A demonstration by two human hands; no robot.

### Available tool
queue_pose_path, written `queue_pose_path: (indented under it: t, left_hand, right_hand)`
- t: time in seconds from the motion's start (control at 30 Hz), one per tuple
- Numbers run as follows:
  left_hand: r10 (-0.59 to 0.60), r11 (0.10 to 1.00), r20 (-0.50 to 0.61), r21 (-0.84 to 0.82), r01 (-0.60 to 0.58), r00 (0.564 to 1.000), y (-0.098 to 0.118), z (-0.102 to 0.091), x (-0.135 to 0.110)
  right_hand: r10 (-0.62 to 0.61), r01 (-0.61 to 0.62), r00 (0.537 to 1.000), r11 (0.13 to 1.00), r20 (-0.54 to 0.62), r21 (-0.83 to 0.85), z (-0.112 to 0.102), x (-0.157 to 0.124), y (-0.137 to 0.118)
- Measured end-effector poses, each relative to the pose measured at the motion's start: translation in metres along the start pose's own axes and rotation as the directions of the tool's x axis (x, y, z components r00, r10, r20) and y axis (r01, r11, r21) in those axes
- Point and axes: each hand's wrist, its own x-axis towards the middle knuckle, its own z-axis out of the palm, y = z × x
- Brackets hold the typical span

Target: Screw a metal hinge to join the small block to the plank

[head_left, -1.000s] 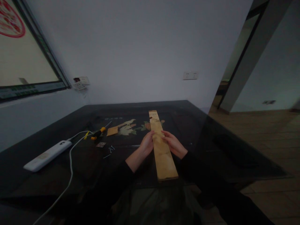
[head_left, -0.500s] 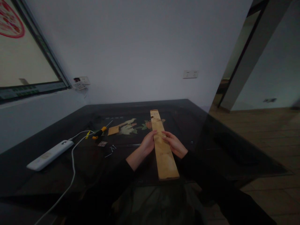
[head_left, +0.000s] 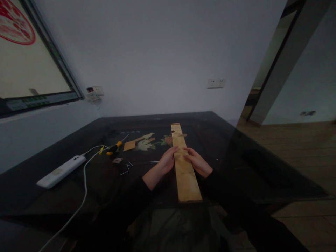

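Note:
A long, narrow wooden board point(head_left: 186, 175) points away from me across the dark table point(head_left: 147, 120), its near end by the table's front edge. My left hand point(head_left: 168, 161) grips its left edge about midway, thumb on top. On the opposite edge, my right hand point(head_left: 197, 161) holds it the same way, with the thumb on the upper face. The fingers under the board are hidden. To the left lie several loose screws or nails point(head_left: 128, 165), too small to tell apart, and a small flat piece with holes point(head_left: 117, 160).
A yellow-and-black screwdriver point(head_left: 114, 148) lies on the left beside a small wooden piece point(head_left: 129, 145). Closer to me is a white power strip point(head_left: 62, 171), whose cable point(head_left: 85, 189) runs over the table's front edge. Behind the table stands a wall with sockets point(head_left: 216, 83).
The whole view has shifted slightly, so everything sits a little further right. Both hands keep their hold on the board, which looks unmoved on the table.

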Motion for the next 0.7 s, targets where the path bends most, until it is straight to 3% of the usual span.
queue_pose_path:
  t: [0.17,0.5,0.6,0.7]
  left_hand:
    - [0.011,1.000,-0.059,-0.018,-0.012,0.998,-0.001,-0.002,-0.002]
    - [0.054,0.998,-0.037,0.033,-0.052,0.998,-0.004,-0.006,-0.002]
    - [0.097,0.987,-0.050,0.137,-0.089,0.994,-0.005,-0.007,0.000]
    - [0.183,0.927,-0.047,0.341,-0.157,0.982,0.017,-0.014,-0.002]
  right_hand:
    - [-0.041,0.040,0.999,0.999,-0.023,-0.026,-0.003,0.005,0.003]
    - [-0.053,0.055,0.998,0.994,0.022,-0.096,-0.005,0.005,-0.001]
    - [-0.043,0.045,0.999,0.992,0.019,-0.121,-0.006,0.006,-0.002]
    - [-0.044,0.046,0.999,0.992,0.014,-0.120,-0.007,0.009,-0.002]
